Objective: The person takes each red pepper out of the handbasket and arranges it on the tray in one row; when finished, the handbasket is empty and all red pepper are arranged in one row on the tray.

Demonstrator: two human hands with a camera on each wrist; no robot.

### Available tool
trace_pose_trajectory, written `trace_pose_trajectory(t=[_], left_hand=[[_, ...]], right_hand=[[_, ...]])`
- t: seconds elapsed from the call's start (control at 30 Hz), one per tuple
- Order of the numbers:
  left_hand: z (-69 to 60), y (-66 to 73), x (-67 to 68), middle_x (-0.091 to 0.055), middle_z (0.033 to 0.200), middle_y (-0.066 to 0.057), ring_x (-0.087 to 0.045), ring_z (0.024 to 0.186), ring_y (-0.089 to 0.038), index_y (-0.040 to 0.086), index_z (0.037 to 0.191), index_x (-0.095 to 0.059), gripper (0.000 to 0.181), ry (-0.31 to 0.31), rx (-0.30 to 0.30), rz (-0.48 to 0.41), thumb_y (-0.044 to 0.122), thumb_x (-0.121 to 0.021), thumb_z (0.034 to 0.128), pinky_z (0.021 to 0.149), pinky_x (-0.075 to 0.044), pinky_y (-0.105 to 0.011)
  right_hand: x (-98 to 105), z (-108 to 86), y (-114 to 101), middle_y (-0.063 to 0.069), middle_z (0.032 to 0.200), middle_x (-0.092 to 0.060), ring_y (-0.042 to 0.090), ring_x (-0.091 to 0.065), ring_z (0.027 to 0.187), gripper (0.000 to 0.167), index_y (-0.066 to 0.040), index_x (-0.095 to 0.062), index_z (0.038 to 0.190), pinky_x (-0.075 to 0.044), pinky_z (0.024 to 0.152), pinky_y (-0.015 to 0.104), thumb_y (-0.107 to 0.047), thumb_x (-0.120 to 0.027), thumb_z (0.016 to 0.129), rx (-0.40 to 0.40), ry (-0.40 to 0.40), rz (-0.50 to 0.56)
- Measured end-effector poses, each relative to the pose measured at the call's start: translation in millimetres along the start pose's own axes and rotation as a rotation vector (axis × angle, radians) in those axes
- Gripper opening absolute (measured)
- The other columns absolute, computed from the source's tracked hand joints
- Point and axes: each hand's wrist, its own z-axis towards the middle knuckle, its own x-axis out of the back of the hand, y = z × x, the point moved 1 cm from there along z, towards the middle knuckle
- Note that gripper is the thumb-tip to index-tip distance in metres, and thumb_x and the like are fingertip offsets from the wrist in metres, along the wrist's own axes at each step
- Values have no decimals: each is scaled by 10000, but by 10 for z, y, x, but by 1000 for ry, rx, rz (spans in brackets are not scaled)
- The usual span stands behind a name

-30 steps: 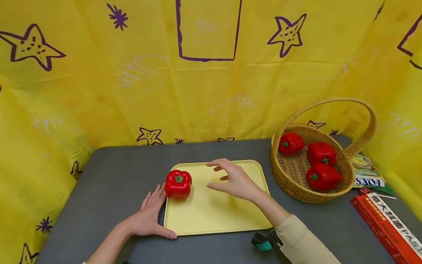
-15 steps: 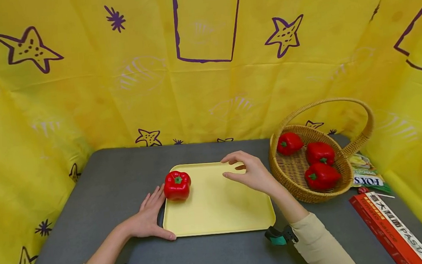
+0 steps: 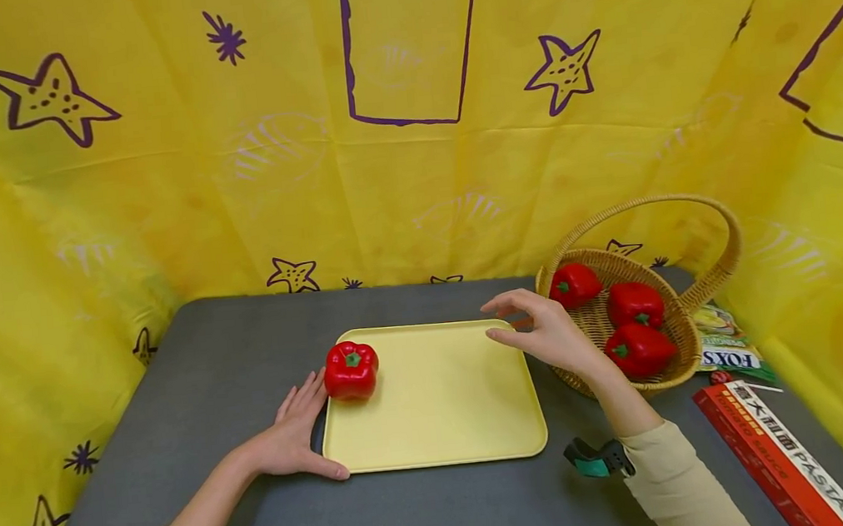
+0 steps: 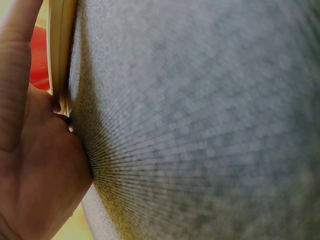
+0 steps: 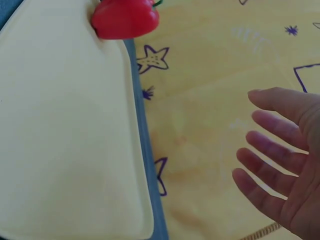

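A red bell pepper (image 3: 351, 371) sits at the left end of a pale yellow tray (image 3: 441, 395). My left hand (image 3: 289, 436) rests at the tray's left edge with fingers spread and the thumb by the near corner. In the left wrist view the palm (image 4: 45, 165) lies against the tray's side wall (image 4: 61, 50). Holding nothing, my right hand (image 3: 544, 332) hovers by the tray's far right corner, fingers loosely bent and thumb apart. It is beside a wicker basket (image 3: 590, 382) that holds several red peppers (image 3: 641, 350), partly covering the basket's left side.
The basket's tall handle (image 3: 729, 249) arches above it. A red pasta box (image 3: 784, 453) lies at the table's right side. Behind it are a green FOX'S packet (image 3: 730, 353) and a small red item. Yellow printed cloth (image 3: 416, 197) encloses the grey table (image 3: 262, 335).
My right hand has moved right, from above the tray's middle to beside the basket. My left hand and the pepper on the tray keep their places.
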Motion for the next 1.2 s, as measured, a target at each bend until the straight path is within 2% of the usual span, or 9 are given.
trace_pose_trajectory(t=[0.3, 0.6, 0.87, 1.1, 1.2], left_hand=[[6, 4, -5, 9, 1602, -234, 50, 1451, -430, -27, 1541, -75, 1328, 3, 0, 6, 599, -822, 640, 1095, 49, -630], [-3, 1, -8, 2, 1598, -245, 54, 1451, -430, -32, 1540, -80, 1328, 2, 8, 5, 600, -822, 638, 1097, 53, -626], [-10, 13, 8, -9, 1595, -252, 53, 1451, -431, -34, 1539, -82, 1322, -2, 8, 12, 603, -816, 643, 1098, 52, -624], [-35, 47, 21, -16, 1582, -286, 42, 1437, -473, -48, 1533, -91, 1304, 23, -30, 5, 553, -839, 649, 1084, 39, -647], [-32, 50, 21, -17, 1584, -283, 39, 1438, -470, -46, 1534, -92, 1305, 24, -27, 9, 555, -838, 648, 1086, 38, -644]], right_hand=[[218, -124, 119, 32, 1186, -637, 223, -611, 1043, 319, -162, -666, 1176, -523, 885, 464, -216, -754, 874, -72, 52, -12], [484, -280, 262, 121, 1204, -622, 352, -590, 1113, 363, -102, -642, 1209, -474, 931, 535, -243, -738, 888, -144, 42, -29], [738, -396, 387, 57, 1167, -650, 331, -603, 1070, 361, -122, -646, 1213, -512, 879, 506, -285, -722, 900, -163, -22, -179], [932, -486, 445, 89, 1177, -648, 342, -587, 1047, 371, -91, -651, 1212, -486, 874, 545, -267, -726, 895, -153, -81, -319], [988, -533, 469, 117, 1172, -638, 343, -582, 1037, 398, -59, -646, 1209, -479, 869, 551, -257, -743, 878, -161, -108, -359]])
